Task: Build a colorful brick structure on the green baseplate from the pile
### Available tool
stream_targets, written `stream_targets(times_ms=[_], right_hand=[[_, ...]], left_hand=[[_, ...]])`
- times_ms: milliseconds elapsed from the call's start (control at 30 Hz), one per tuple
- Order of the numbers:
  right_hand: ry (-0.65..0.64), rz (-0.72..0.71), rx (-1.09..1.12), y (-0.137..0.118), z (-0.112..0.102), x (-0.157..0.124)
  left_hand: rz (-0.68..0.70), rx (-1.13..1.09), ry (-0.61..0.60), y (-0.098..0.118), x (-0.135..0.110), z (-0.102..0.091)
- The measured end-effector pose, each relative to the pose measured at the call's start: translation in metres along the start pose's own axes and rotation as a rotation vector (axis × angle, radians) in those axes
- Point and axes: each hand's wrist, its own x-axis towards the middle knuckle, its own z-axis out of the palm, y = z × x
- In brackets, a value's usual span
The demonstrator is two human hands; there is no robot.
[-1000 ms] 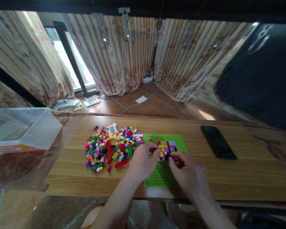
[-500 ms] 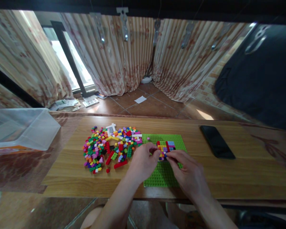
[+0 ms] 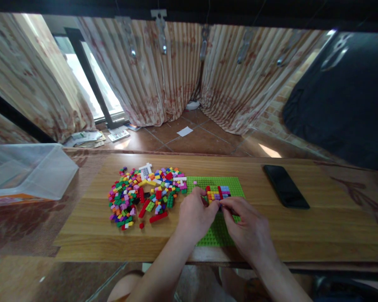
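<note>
A green studded baseplate (image 3: 217,235) lies on the wooden table, with a patch of small coloured building bricks (image 3: 214,195) pressed together near its middle. Red, yellow, orange, purple and blue show in the patch. My left hand (image 3: 195,213) rests over the plate's left side, fingers curled, its thumb reaching to the patch's near edge. From the right, my right hand (image 3: 248,221) pinches at that same edge, its fingertips almost meeting the left thumb. Whatever lies between the fingertips is too small and covered to name. One small pink brick (image 3: 195,183) sits alone near the plate's far left corner.
Left of the plate spreads a heap of loose bricks (image 3: 124,200), with longer red bricks (image 3: 158,217) at its near side. A black phone (image 3: 286,186) lies to the right. A clear plastic bin (image 3: 61,170) stands at the far left. Curtains (image 3: 176,75) hang beyond the table.
My left hand has shifted right and slightly nearer, its thumb now close to the right fingertips. My right hand stays almost in place.
</note>
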Motion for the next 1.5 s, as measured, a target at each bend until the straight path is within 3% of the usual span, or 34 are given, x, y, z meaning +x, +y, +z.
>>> stream_targets(times_ms=[367,633,900,1200,1400,1500], right_hand=[[0.091,0.044,0.04,-0.002,-0.005,0.002],[0.24,0.326,0.108,0.017,-0.012,0.007],[0.245,0.385,0.158,0.016,-0.01,0.01],[0.316,0.389,0.224,0.013,-0.008,0.009],[0.247,0.198,0.275,-0.011,0.004,0.004],[0.152,0.089,0.262,-0.026,0.01,0.002]], left_hand=[[-0.052,-0.023,0.066,-0.001,0.002,0.012],[-0.058,-0.083,0.015,-0.005,0.005,0.012],[0.026,-0.203,-0.018,-0.016,0.011,0.002],[0.051,-0.508,0.118,-0.011,0.017,-0.023],[0.085,-0.813,0.442,-0.011,0.018,-0.055],[0.08,-1.011,0.537,-0.018,0.017,-0.079]])
